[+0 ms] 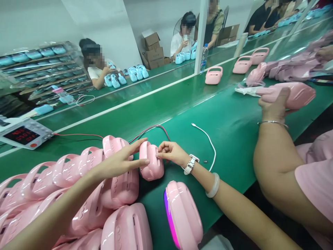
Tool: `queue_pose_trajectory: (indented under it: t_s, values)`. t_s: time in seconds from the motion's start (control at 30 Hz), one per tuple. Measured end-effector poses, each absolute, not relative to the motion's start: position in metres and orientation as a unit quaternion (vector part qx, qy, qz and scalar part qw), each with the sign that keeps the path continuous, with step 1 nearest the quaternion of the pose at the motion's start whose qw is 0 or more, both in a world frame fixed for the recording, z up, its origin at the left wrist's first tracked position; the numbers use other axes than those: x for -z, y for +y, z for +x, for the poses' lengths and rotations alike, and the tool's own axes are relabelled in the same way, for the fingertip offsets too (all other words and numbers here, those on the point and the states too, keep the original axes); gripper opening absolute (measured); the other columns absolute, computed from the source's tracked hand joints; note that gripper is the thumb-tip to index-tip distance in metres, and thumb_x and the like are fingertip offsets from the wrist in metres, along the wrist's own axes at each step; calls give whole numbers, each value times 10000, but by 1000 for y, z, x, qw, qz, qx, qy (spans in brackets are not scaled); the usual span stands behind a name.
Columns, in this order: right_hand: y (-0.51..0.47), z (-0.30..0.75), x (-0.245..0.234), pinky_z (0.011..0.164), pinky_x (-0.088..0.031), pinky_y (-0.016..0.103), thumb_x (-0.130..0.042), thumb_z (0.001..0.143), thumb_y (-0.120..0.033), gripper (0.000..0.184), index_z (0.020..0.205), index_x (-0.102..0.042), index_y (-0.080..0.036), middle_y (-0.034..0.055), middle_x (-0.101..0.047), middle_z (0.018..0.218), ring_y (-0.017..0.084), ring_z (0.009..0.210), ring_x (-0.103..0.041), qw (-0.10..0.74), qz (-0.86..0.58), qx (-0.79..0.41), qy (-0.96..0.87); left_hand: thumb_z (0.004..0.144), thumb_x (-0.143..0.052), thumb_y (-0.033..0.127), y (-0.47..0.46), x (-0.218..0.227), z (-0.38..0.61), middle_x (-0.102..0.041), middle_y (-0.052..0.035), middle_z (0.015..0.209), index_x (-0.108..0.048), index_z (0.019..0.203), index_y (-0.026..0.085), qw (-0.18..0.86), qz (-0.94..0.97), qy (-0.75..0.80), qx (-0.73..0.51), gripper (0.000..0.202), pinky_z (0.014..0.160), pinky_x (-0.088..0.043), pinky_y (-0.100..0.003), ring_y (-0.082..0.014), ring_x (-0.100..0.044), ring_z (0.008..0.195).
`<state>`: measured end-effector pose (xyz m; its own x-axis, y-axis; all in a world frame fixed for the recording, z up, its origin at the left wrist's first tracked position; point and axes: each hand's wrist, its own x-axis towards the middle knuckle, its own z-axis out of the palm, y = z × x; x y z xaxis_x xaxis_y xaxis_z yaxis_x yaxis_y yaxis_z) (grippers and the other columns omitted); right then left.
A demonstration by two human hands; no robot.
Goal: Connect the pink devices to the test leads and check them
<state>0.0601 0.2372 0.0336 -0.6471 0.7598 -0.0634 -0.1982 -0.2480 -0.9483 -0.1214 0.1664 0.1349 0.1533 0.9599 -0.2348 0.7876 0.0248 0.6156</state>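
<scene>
A small pink portable speaker [151, 170] with a carrying handle stands on the green table in front of me. My left hand [125, 161] grips it from the left, thumb and fingers on its body and handle. At its right side, the fingers of my right hand [171, 152] are pinched together against the casing; whatever they hold is hidden. Another pink speaker [184, 211], its front glowing purple, lies closer to me. Rows of similar pink speakers [121, 187] are packed together beneath and beside my left arm.
A white USB cable [212, 144] and a tiny dark chip-like piece [205, 161] lie to the right. Red leads run from a power supply [26, 133]. A co-worker's hand [275, 104] holds a pink speaker [299, 94] at right. Across the table, people handle blue speakers [114, 80].
</scene>
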Motion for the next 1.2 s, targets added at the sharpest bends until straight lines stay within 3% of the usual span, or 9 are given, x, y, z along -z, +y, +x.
queue_pose_trajectory:
  t_s: [0.1, 0.23, 0.4, 0.7, 0.87, 1.2]
  values:
    - [241, 62, -27, 413, -330, 178, -893, 455, -375, 458, 650, -531, -174, -108, -492, 434, 48, 404, -409, 282, -257, -780, -496, 752, -567, 602, 164, -137, -119, -352, -83, 1508, -349, 1416, 172, 334, 688, 629, -144, 821, 1084, -351, -452, -284, -384, 1355]
    - [246, 64, -21, 476, -410, 194, -889, 455, -428, 509, 699, -524, -171, -86, -563, 511, 60, 436, -500, 243, -229, -813, -477, 764, -563, 591, 166, -136, -119, -392, -56, 1488, -355, 1407, 198, 342, 698, 610, -154, 782, 1085, -359, -422, -271, -422, 1329]
    - [248, 65, -19, 499, -451, 196, -911, 432, -376, 516, 717, -538, -161, -85, -576, 523, 58, 447, -524, 242, -222, -822, -465, 754, -596, 577, 168, -137, -119, -319, -103, 1524, -298, 1433, 148, 366, 696, 603, -136, 856, 1101, -354, -345, -265, -380, 1358]
    - [248, 65, -18, 512, -479, 202, -921, 413, -362, 517, 717, -556, -157, -84, -577, 531, 52, 447, -517, 242, -229, -824, -457, 748, -589, 586, 168, -137, -120, -341, -90, 1515, -302, 1434, 166, 372, 692, 606, -128, 854, 1064, -405, -342, -278, -378, 1356]
    - [249, 65, -22, 518, -481, 207, -926, 362, -387, 510, 590, -538, -147, -69, -566, 483, 56, 445, -518, 228, -253, -820, -460, 729, -608, 566, 169, -139, -118, -290, -83, 1539, -261, 1453, 159, 395, 664, 623, -119, 901, 1118, -324, -338, -257, -367, 1364]
    - [256, 66, -35, 480, -490, 230, -932, 288, -298, 463, 483, -541, -142, -55, -539, 432, 70, 443, -500, 183, -319, -798, -478, 697, -579, 592, 179, -143, -110, -400, -74, 1483, -313, 1441, 158, 360, 674, 641, -75, 902, 1100, -342, -336, -291, -408, 1331]
